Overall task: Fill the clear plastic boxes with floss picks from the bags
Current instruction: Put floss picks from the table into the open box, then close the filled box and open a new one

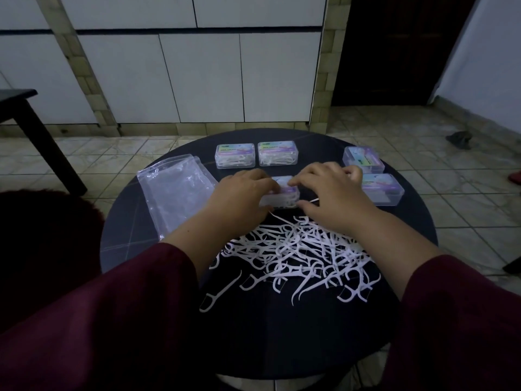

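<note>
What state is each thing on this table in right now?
Middle box: full, gripped by both hands.
Two far boxes: closed, holding picks.
Two right boxes: closed.
Bags: flat, emptied.
Floss picks: loose heap.
Left hand: gripping.
Right hand: gripping.

No legible text on any surface. Five clear plastic boxes on the round black table (394,230) carry printed lid labels, pastel purple-blue-green, print too small and blurred to read: two behind the centre box (283,193), namely the far-left box (235,156) and the far-middle box (278,153); two to its right, the far-right box (363,158) and the near-right box (382,189). Centre box label partly covered by fingers. The empty plastic bags (173,190) left of the centre box show no readable print.
</note>
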